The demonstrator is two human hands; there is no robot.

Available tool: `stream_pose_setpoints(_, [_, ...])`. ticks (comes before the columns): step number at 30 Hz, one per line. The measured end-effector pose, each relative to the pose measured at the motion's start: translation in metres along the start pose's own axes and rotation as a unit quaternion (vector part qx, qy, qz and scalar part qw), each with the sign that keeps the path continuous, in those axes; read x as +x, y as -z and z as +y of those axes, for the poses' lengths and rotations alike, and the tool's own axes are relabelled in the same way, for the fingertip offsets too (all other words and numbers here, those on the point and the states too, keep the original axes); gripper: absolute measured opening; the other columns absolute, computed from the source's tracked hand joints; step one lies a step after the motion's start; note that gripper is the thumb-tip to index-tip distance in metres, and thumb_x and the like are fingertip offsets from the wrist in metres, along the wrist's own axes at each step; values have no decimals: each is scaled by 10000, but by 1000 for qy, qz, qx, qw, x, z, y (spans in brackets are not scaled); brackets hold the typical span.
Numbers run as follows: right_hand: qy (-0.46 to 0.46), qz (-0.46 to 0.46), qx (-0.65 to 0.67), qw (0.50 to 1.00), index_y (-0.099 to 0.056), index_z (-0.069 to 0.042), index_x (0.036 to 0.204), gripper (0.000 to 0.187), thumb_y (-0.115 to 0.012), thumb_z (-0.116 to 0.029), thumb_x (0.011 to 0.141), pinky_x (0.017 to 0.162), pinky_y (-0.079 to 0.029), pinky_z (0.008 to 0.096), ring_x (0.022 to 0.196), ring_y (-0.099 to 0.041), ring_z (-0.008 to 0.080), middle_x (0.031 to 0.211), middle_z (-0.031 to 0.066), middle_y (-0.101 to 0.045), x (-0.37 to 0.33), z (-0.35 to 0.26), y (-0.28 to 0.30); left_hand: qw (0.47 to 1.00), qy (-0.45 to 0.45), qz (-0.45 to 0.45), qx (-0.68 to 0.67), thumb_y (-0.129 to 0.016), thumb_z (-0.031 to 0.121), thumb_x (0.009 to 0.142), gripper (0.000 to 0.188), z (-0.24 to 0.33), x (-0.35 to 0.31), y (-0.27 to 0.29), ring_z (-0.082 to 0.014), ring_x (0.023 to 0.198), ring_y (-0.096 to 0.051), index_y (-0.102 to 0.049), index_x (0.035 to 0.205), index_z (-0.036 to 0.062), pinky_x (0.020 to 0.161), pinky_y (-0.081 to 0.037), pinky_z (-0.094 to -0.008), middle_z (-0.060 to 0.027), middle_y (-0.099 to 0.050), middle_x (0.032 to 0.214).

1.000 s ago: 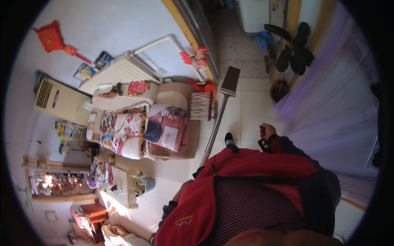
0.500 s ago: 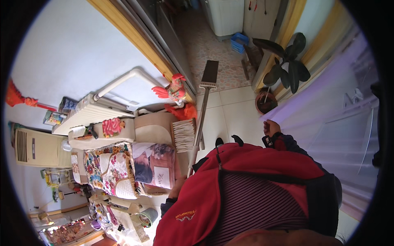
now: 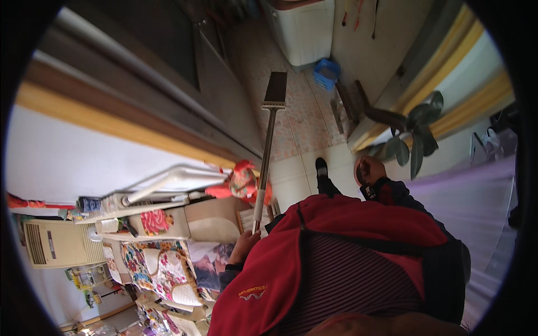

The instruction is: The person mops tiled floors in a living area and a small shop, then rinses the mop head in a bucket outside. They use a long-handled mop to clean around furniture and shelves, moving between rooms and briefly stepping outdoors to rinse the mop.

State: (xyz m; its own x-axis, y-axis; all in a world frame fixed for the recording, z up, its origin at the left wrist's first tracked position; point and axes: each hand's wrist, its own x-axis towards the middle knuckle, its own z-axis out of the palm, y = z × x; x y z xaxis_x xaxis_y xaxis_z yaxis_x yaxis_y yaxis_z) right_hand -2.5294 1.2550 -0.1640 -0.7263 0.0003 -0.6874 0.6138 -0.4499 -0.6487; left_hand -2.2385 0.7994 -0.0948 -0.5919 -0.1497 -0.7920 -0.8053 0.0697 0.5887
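A flat mop [image 3: 261, 185] with a long metal handle and a dark rectangular head slants away from me through a doorway, its head over the patterned floor. My left hand [image 3: 245, 245] is closed round the light-coloured lower end of the handle, beside my red jacket. Whether the mop head touches the floor, I cannot tell. On the other side, my right hand [image 3: 371, 169] hangs with curled fingers and nothing visible in it. It is nearest to a potted plant [image 3: 421, 131] with broad dark leaves, whose pot is mostly hidden behind that hand.
A wooden door frame [image 3: 129, 120] runs along the left, with a red rooster ornament [image 3: 242, 182] near its end. Past the doorway are a white appliance [image 3: 302, 33], a blue basket [image 3: 326, 74] and a small wooden stool [image 3: 346, 103]. A sofa [image 3: 168, 263] with floral covers lies left.
I have stepped toward the doorway, and the mop has gone further through it. The plant and rooster ornament now sit closer to me. One of my feet shows ahead.
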Motion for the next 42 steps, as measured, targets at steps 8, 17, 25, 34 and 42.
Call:
stream_pose_setpoints(8, [5,-127,30,991,-563,-105,1065,232,-637,-203,868,535,-436,273,705,-554,132,882,48,-625,134,-133,-143,995,2,48,83,-567,302,941,273,181,104,-8,-102,594,-493,-557,860,42,517,-394,-273,-4,-528,689])
stream_pose_setpoints(17, [-28,-142,31,989,-522,-56,1142,293,-593,-164,879,534,-424,252,712,-541,137,896,67,-610,251,-215,-258,995,36,88,14,-559,303,941,275,341,183,13,-105,591,-491,-553,871,38,518,-396,-274,-13,-530,695])
stream_pose_setpoints(25, [49,-97,-6,994,-535,-84,1072,207,-560,-120,871,545,-405,249,692,-529,126,862,40,-604,378,-336,-400,994,56,94,-13,-552,304,942,276,506,301,80,-108,589,-490,-549,880,34,518,-399,-275,-21,-532,701])
stream_pose_setpoints(34, [111,-117,1,987,-561,-83,1020,121,-535,-86,902,553,-421,222,637,-522,108,821,34,-617,476,-450,-541,984,44,79,-151,-537,271,939,248,681,428,166,-111,565,-470,-530,873,32,509,-401,-268,-25,-518,692])
stream_pose_setpoints(42, [191,-179,45,964,-557,-75,1066,152,-517,-110,924,620,-423,214,719,-534,112,883,35,-592,579,-558,-638,992,0,76,-97,-526,265,950,237,835,564,218,-106,552,-461,-519,867,44,500,-393,-265,-21,-515,686])
